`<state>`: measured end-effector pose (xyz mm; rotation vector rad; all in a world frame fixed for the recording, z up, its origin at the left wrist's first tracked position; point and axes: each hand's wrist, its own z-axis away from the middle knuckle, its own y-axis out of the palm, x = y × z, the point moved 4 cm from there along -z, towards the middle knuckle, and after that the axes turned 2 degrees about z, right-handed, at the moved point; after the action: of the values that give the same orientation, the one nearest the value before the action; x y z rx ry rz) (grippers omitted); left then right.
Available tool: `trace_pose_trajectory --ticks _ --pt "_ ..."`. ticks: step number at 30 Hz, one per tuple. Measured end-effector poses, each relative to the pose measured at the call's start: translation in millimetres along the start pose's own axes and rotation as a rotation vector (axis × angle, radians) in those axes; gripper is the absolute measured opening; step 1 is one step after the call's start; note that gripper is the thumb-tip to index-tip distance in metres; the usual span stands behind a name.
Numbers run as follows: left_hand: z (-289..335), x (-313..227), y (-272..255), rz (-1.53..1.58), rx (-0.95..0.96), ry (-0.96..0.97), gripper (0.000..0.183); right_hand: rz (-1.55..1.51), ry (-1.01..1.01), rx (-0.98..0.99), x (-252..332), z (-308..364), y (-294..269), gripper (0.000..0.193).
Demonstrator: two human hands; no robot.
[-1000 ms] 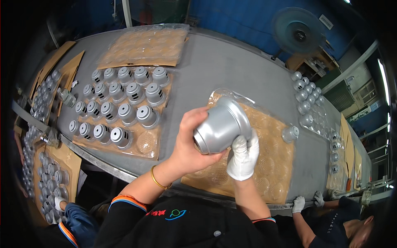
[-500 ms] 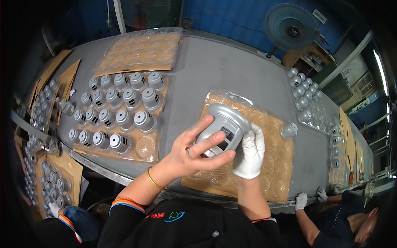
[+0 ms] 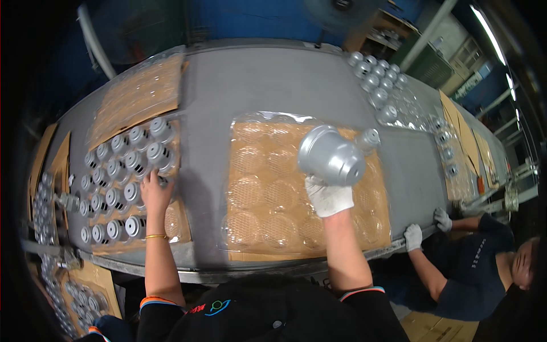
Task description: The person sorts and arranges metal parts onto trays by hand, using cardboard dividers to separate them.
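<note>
Silver metal part (image 3: 332, 156) is sitting right of centre in the frame, directly above your right hand (image 3: 327, 196), which is wearing a white glove. Your gloved fingers are curling up against its underside and gripping it, holding it tilted over the clear blister tray (image 3: 268, 188) that is lying on brown cardboard in the middle of the grey table (image 3: 273, 85). The part is hovering over the tray's upper right pockets; you cannot tell from this view whether it is touching the plastic. A smaller silver piece (image 3: 368, 138) is lying just beside it, toward the upper right.

Your left hand (image 3: 155, 194) is bare, with a gold bangle (image 3: 155, 236) at the wrist, and is reaching up in the left half of the frame. Its fingers are pressing close together on one of the small round silver parts (image 3: 128, 165) filling the left-hand tray (image 3: 176, 219), at that tray's right edge; you cannot tell whether they are pinching it or only touching it. This hand is well apart from the large silver part.

Another tray of similar parts (image 3: 379, 80) is sitting at the upper right. A co-worker's gloved hand (image 3: 413, 236) is resting on the table edge at the lower right.
</note>
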<state>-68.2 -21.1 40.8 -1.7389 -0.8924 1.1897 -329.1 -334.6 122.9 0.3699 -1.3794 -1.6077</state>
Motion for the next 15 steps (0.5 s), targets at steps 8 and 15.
trace_pose_trajectory --ticks 8,15 --pt "1.1 6.6 -8.3 -0.007 0.003 -0.183 0.070 -0.131 -0.447 -0.483 180.2 -61.7 -189.1 0.027" --pt "14.3 -57.1 -75.1 0.606 -0.387 0.168 0.071 0.176 -0.279 -0.652 235.8 -123.5 -275.6 0.025"
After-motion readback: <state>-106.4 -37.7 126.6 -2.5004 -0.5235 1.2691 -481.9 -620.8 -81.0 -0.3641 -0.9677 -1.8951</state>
